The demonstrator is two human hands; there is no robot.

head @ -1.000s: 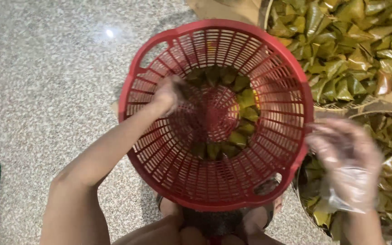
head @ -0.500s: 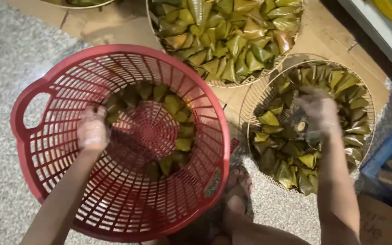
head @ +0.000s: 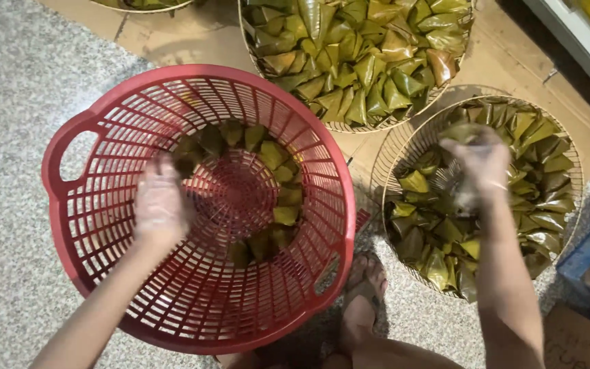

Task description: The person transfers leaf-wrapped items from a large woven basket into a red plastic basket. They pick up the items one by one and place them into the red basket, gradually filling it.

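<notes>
Your left hand (head: 160,205) is down inside the red basket (head: 104,301), hovering over its left wall near the bottom. It is blurred and seems to wear a thin clear glove; whether it is closed on anything cannot be told. A ring of green leaf parcels (head: 274,184) lines the basket's floor around the raised centre, mostly on the far and right sides.

Your right hand (head: 476,167) reaches into the wire tray (head: 394,147) to the right of the basket, fingers curled down among the parcels piled there; it is too blurred to tell whether it has hold of one. A second tray (head: 356,61), heaped with parcels, lies beyond both. Your foot (head: 363,294) rests on the floor between basket and tray.
</notes>
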